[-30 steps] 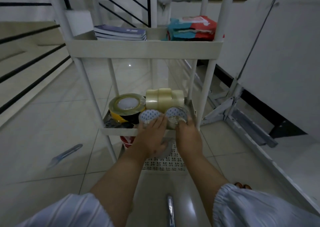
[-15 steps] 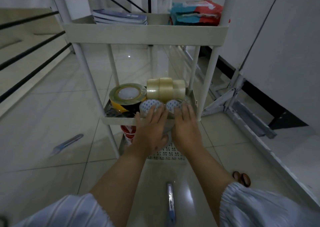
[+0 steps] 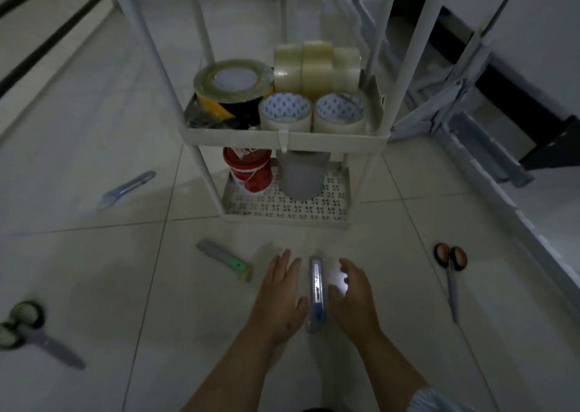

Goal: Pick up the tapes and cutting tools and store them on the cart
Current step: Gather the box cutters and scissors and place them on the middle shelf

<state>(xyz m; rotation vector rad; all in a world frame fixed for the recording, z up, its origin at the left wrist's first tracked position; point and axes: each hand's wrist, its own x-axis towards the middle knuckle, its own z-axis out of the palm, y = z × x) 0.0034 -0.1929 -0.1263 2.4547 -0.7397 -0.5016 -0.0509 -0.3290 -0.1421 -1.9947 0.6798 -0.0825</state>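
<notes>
The white cart's middle shelf [image 3: 238, 136] holds a yellow-black tape roll [image 3: 232, 93], clear tape rolls [image 3: 315, 66] and two small clear rolls [image 3: 285, 113] [image 3: 340, 113]. On the floor lie a blue-and-clear box cutter [image 3: 316, 289], a grey-green cutter [image 3: 224, 259], a blue cutter [image 3: 125, 189], orange-handled scissors [image 3: 451, 273] and green-handled scissors [image 3: 34, 333]. My left hand [image 3: 281, 298] and my right hand [image 3: 353, 295] hover open on either side of the blue-and-clear cutter, close beside it, holding nothing.
The cart's bottom shelf [image 3: 285, 210] carries a red-white can [image 3: 249, 171] and a grey cup [image 3: 301, 176]. A folded metal frame [image 3: 470, 135] leans along the wall at the right. Tiled floor surrounds the cart.
Both hands have let go of the small tape rolls on the middle shelf and dropped to the floor, flanking the blue-and-clear cutter. The view has tilted down.
</notes>
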